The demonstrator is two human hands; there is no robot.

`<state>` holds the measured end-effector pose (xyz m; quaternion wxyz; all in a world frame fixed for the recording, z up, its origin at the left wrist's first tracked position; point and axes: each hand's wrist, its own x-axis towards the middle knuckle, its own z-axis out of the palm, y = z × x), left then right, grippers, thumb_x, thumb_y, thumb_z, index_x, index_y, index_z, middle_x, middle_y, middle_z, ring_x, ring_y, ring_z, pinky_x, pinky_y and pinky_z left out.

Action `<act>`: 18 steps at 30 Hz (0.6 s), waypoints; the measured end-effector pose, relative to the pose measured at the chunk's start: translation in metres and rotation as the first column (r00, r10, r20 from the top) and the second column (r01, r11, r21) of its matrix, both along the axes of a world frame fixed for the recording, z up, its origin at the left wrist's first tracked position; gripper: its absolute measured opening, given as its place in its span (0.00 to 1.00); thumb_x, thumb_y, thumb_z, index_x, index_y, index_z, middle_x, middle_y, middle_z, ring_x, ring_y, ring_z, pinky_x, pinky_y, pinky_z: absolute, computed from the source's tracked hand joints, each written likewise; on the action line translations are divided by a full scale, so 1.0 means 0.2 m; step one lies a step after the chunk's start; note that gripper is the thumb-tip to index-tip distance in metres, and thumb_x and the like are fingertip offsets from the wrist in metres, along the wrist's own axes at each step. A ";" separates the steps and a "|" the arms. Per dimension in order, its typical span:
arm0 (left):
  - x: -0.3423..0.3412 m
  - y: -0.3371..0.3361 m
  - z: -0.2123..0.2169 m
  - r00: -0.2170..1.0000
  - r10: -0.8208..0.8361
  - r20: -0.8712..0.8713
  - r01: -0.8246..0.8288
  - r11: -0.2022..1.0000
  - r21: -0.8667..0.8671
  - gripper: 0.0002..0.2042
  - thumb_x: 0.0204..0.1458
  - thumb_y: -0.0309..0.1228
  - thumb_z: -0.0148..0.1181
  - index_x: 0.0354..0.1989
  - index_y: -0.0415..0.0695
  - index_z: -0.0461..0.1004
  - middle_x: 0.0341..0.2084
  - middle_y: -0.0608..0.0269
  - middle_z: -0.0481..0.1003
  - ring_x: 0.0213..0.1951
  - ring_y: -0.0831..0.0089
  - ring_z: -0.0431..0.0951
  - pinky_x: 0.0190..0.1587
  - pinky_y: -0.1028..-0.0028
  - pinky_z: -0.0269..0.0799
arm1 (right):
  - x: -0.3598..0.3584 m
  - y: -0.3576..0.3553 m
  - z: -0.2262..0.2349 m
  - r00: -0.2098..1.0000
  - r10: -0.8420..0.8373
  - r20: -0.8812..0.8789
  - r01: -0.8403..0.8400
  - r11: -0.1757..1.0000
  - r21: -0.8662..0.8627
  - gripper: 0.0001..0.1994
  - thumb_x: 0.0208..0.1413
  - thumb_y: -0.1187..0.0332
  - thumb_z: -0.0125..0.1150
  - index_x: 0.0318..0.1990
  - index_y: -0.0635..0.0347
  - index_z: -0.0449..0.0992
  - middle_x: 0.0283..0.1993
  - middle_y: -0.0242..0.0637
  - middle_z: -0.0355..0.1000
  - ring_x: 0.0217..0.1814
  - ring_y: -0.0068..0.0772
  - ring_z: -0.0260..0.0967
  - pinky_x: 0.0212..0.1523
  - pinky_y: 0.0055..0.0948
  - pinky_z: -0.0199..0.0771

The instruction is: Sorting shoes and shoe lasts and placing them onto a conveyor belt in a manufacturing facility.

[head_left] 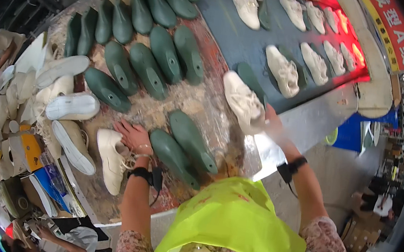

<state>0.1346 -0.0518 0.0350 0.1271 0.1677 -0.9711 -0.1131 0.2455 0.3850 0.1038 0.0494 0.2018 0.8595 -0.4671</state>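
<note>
My right hand (276, 125) grips the heel end of a cream lace-up shoe (240, 100) at the near end of a dark conveyor belt. A green shoe last (251, 79) lies close along that shoe's far side. My left hand (133, 137) rests over the worktable with its fingers stretched out, beside the toe of a second cream shoe (110, 158). Just right of that hand lie two green shoe lasts (174, 157) (191, 139), side by side. My right fingers are partly hidden behind the shoe.
Several green lasts (149, 70) stand in rows across the scuffed worktable (151, 110). Cream shoes, some sole-up (73, 106), pile along the left edge. On the belt (220, 28), shoes and lasts lead to a red-lit opening (357, 49). Another person's arm (61, 244) shows at lower left.
</note>
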 end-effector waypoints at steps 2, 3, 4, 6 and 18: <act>-0.01 0.03 0.02 0.999 -0.016 0.028 0.014 0.997 0.072 0.24 0.50 0.31 0.46 0.57 0.37 0.60 0.61 0.46 0.53 0.64 0.51 0.49 0.62 0.55 0.48 | 0.02 0.20 0.03 0.950 0.295 0.101 -0.306 0.824 0.477 0.34 0.41 0.66 0.62 0.59 0.62 0.58 0.49 0.49 0.65 0.50 0.45 0.65 0.52 0.34 0.65; -0.02 0.03 0.00 1.000 -0.026 0.001 0.025 0.999 0.040 0.24 0.49 0.30 0.47 0.57 0.37 0.60 0.60 0.46 0.54 0.63 0.50 0.50 0.62 0.55 0.47 | -0.03 0.22 0.08 0.959 0.250 0.137 -0.285 0.840 0.462 0.29 0.42 0.66 0.61 0.55 0.63 0.64 0.49 0.49 0.66 0.49 0.47 0.65 0.51 0.35 0.66; -0.01 0.01 0.00 0.998 -0.048 -0.050 0.050 0.998 0.043 0.25 0.48 0.30 0.48 0.57 0.37 0.60 0.60 0.46 0.55 0.63 0.50 0.51 0.62 0.55 0.48 | -0.16 0.21 0.17 0.942 0.264 0.207 -0.335 0.786 0.520 0.26 0.42 0.64 0.61 0.51 0.63 0.68 0.48 0.49 0.67 0.49 0.47 0.66 0.50 0.34 0.67; 0.00 0.02 0.03 0.990 -0.125 -0.060 0.124 0.992 -0.029 0.25 0.47 0.29 0.47 0.57 0.36 0.59 0.59 0.46 0.56 0.62 0.49 0.52 0.62 0.54 0.48 | -0.48 0.17 0.31 0.956 0.231 0.183 -0.280 0.906 0.318 0.26 0.43 0.62 0.62 0.51 0.64 0.69 0.49 0.51 0.67 0.49 0.46 0.68 0.49 0.34 0.68; 0.00 0.05 0.01 0.998 -0.022 0.065 0.023 1.000 -0.016 0.25 0.48 0.29 0.44 0.57 0.35 0.56 0.60 0.44 0.53 0.62 0.46 0.51 0.64 0.54 0.43 | -2.94 -0.35 -0.08 0.946 0.084 -0.314 0.088 0.865 0.495 0.34 0.45 0.52 0.61 0.57 0.59 0.59 0.59 0.49 0.59 0.62 0.52 0.53 0.59 0.45 0.56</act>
